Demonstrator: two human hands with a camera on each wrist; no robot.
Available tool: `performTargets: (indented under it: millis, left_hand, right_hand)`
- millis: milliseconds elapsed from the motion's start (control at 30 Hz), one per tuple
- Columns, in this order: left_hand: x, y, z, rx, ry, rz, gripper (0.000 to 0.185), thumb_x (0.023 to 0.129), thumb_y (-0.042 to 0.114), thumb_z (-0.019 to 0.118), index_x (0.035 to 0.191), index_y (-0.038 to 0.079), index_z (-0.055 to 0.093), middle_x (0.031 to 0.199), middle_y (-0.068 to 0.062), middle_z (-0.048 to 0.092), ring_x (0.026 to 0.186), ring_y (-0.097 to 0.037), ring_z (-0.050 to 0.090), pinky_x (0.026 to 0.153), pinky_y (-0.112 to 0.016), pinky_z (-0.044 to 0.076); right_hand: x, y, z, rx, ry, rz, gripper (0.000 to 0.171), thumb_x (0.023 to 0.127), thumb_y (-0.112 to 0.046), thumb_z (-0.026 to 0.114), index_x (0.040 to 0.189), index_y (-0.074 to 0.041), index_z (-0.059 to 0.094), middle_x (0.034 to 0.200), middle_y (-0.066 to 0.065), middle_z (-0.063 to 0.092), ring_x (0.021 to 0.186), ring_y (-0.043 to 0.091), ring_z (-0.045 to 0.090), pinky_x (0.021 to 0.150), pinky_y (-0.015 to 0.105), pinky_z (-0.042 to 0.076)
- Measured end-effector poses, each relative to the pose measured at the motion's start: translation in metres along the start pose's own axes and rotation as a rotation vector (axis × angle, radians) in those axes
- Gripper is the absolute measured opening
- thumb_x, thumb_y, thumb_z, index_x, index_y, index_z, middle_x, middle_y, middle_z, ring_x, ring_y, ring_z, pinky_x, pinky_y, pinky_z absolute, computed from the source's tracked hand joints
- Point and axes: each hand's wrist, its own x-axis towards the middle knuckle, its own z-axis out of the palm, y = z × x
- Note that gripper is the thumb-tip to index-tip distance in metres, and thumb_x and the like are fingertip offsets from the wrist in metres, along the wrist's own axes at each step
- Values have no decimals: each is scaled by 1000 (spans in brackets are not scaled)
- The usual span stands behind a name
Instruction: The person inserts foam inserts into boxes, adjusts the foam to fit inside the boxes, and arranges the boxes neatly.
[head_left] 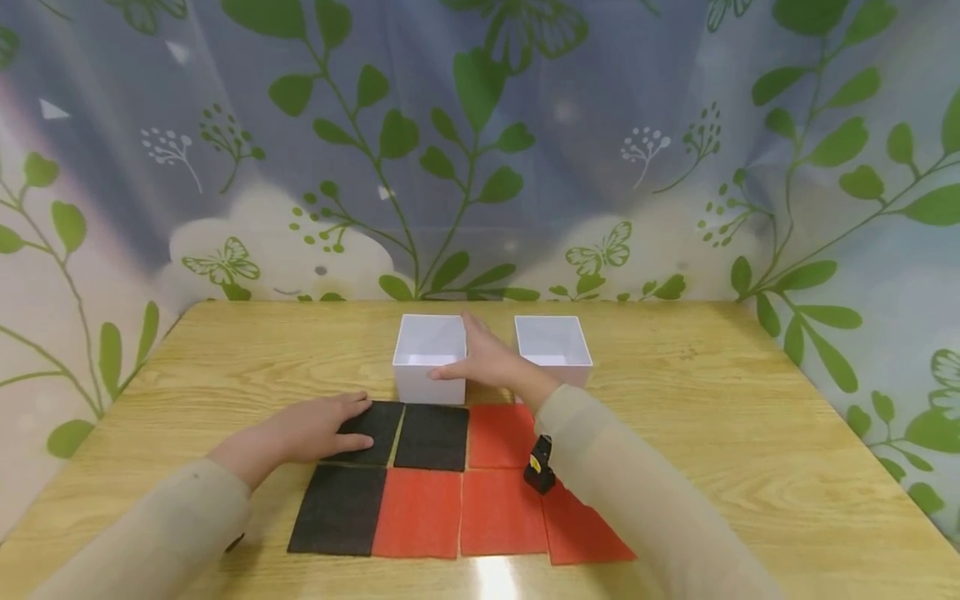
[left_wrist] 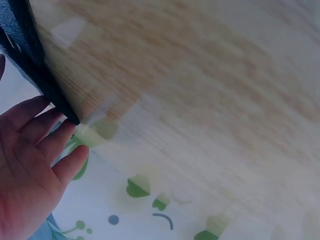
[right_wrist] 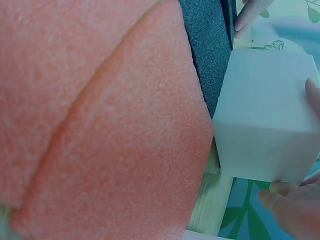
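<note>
Leaf-printed fabric (head_left: 555,167) is hung behind a wood-grained table (head_left: 697,400). At left, a black square of the far row (head_left: 382,423) is touched by the left hand (head_left: 311,427), its fingers extended; a near-row black square (head_left: 337,510) is set beside it. Next, another black square (head_left: 431,439) is placed just before the left white box (head_left: 429,389), which is gripped by the right hand (head_left: 491,360) — thumb across its front wall. Farther right, red squares (head_left: 502,510) are laid flat — partly covered by the right sleeve (head_left: 637,483) — and the right white box (head_left: 553,335) is half hidden by the wrist.
</note>
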Motion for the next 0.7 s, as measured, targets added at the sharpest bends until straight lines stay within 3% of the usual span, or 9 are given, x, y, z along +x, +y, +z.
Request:
performTargets:
  millis: [267,700]
  left_hand:
    - [0,0,-2,-21,-2,-16,75,89,50,54,137,-6,40,142,-26,35,128,-40,36,100,-51,31]
    - [1,2,-1,-33,-54,-73,95,79,66,56,141,-3,36,146,-25,29,130,-40,33,101,-52,30]
  right_hand:
    - [1,-1,-1,-8,-11,5,115,74,-44,77,150,-9,-2,155,11,1,141,24,7,110,41,16]
    - [1,0,-1,-19,-10,-6,115,74,-42,77,150,-7,-2,155,12,2,141,24,7,110,40,16]
